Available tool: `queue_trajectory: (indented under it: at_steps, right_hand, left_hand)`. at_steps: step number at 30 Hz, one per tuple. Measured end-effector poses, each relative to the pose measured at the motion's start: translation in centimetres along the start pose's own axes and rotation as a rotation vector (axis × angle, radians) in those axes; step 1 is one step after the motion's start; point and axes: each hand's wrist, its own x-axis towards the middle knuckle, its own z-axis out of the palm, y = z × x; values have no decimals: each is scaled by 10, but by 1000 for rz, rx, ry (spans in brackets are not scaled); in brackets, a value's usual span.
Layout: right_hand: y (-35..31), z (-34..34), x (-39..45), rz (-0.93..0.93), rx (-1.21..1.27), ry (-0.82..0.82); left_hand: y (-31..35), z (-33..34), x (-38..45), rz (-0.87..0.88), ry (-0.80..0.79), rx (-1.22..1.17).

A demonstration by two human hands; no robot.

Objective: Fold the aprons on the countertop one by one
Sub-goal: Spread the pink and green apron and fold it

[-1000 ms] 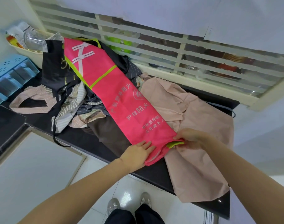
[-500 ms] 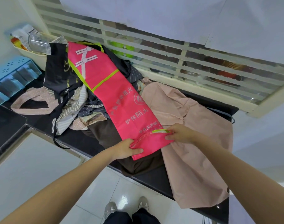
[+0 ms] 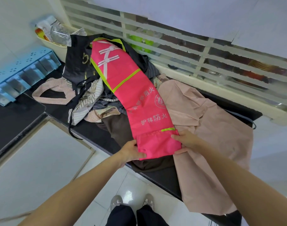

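Note:
A bright pink apron [image 3: 131,88] with lime-green trim and white lettering lies as a long narrow strip across a heap of other aprons on the black countertop [image 3: 160,178]. Its near end is folded over into a short flap. My left hand [image 3: 131,150] grips the left edge of that flap, thumb on top. My right hand [image 3: 185,140] holds the flap's right edge, fingers curled under it. A pale pink apron [image 3: 209,121] is spread to the right, and a brown one [image 3: 116,128] lies under the pink strip.
A black apron [image 3: 77,62] and striped and patterned ones [image 3: 84,103] are piled at the left. A blue organiser [image 3: 17,74] and a cream tub [image 3: 57,44] with clutter stand far left. A barred window [image 3: 204,62] runs behind. My feet [image 3: 131,203] are on white floor tiles.
The near end of the pink apron has been turned over away from me into a flap. Both hands now hold that flap by its side edges.

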Motion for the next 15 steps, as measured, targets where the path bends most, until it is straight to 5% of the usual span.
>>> queue_trajectory:
  at_steps: [4,15]
  right_hand:
    - [-1,-5,-6,35,51,-104]
    - [1,16,-2,46,114,57]
  left_hand:
    - [3,-19,3,-41,-34,55]
    - [-5,-22,-10,-72,-255,-117]
